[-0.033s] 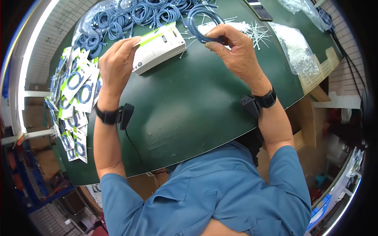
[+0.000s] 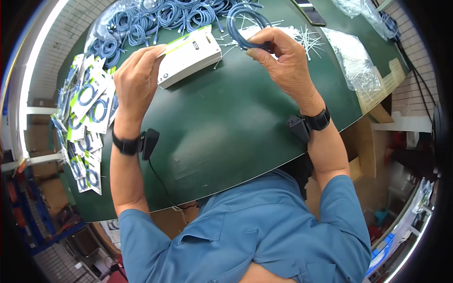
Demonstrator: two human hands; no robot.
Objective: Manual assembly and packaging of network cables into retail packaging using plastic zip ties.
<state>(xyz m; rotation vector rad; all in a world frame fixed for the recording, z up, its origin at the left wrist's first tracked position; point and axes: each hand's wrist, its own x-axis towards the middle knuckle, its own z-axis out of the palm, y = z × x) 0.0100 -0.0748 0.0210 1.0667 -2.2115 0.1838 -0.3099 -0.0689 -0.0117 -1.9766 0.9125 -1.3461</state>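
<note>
My right hand (image 2: 288, 63) pinches a coiled blue cable (image 2: 232, 29) between thumb and fingers, holding it up above the table. My left hand (image 2: 137, 82) is closed at the left end of a thick stack of white and green packaging cards (image 2: 196, 60). Its fingertips press together at the top card's corner; the thumb is mostly hidden. The stack lies at a slant on the table, with the coil beyond its right end. Behind the coil lies a loose pile of white cable ties (image 2: 309, 42).
Several coiled blue cables (image 2: 172, 16) are heaped at the back. Carded cables (image 2: 96, 111) overlap along the left edge. On the right lie a clear bag of cable ties (image 2: 351, 59) and, farther back, a phone (image 2: 311, 14). The green table (image 2: 212, 122) has a curved front edge.
The whole view has shifted slightly. My left hand has moved a little to the left at the card stack. My right hand keeps hold of the coiled cable.
</note>
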